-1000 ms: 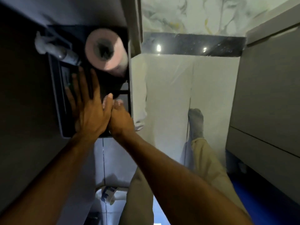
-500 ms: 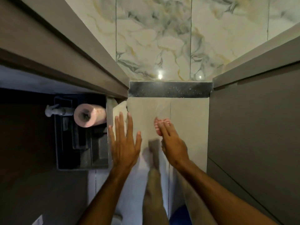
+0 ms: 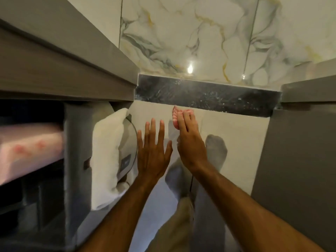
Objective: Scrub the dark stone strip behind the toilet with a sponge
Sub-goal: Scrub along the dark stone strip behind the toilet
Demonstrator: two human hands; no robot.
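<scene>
Dark, speckled stone forms the strip (image 3: pixel 209 96) that runs across the middle of the frame, bounded above by marbled wall tiles (image 3: pixel 181 33) and below by a pale floor (image 3: pixel 236 128). A pink-and-white striped sponge (image 3: pixel 176 116) is gripped by the right hand (image 3: pixel 190 142), whose fingers are closed over it; the sponge's tip is seen just below the strip's lower edge, and whether it touches the stone cannot be told. The left hand (image 3: pixel 152 151) is held flat beside the right one, slightly lower in the frame, with its fingers spread apart and nothing in it. Grey cabinet panels (image 3: pixel 54 73) are seen at the left and right sides of the frame. A white folded towel (image 3: pixel 105 157) is seen at centre left, and a blurred pink roll (image 3: pixel 27 148) is seen at the far left in a dark recess. Two grey-socked feet (image 3: pixel 216 151) are seen on the floor beneath the forearms.
</scene>
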